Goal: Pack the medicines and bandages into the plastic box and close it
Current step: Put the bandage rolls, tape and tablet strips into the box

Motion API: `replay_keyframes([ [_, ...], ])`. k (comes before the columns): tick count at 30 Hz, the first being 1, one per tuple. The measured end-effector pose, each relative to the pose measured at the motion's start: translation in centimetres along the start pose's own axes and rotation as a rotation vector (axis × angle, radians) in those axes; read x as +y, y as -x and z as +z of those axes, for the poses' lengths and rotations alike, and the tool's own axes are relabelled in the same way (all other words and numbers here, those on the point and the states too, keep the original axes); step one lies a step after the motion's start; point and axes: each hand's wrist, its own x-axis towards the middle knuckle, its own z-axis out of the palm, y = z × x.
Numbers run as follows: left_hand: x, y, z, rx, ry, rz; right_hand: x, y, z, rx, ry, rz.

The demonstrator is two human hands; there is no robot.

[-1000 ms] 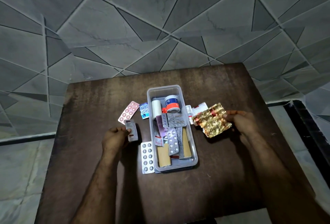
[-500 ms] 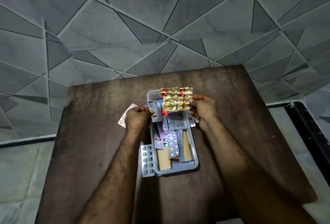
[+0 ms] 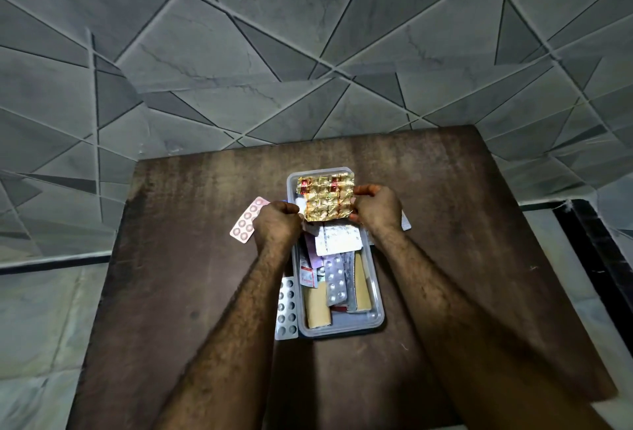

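Note:
The clear plastic box (image 3: 342, 329) stands open mid-table, holding several blister strips, tan bandage pieces and a white strip. Over its far end my right hand (image 3: 376, 207) pinches the right edge of a crumpled gold foil blister pack (image 3: 325, 197), held flat above the box. My left hand (image 3: 276, 224) is curled at the pack's left edge over the box's left wall, gripping a small silver strip (image 3: 300, 204) of which only a pale tip shows. The gold pack hides the box's far contents.
On the brown table (image 3: 171, 292), a pink blister strip (image 3: 245, 220) lies left of the box and a silver blister strip (image 3: 286, 309) rests against its near left wall. Another strip's corner (image 3: 406, 223) peeks out behind my right wrist. A tiled wall rises behind.
Both hands came together from the sides of the box to its far end. The gold pack moved from the right of the box to above it and has sunk a little lower.

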Motion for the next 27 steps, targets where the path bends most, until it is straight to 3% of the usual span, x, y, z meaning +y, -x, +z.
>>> replay_keyframes([
  [8,0.5,-0.3,-2.8,0.293,-0.181,0.074,0.0,-1.6,-2.9,0.090,0.375,-0.188],
  [13,-1.5,-1.4,-5.1,0.251,-0.401,0.002,2.7,-3.7,-5.7,0.046,0.596,-0.128],
  [17,-3.1,-2.2,-5.3,0.134,-0.566,0.054,5.2,-4.5,-6.4,0.005,0.750,-0.065],
  [27,-4.1,-3.6,-4.4,0.134,-0.757,0.121,6.4,-4.5,-5.6,0.027,0.965,-0.190],
])
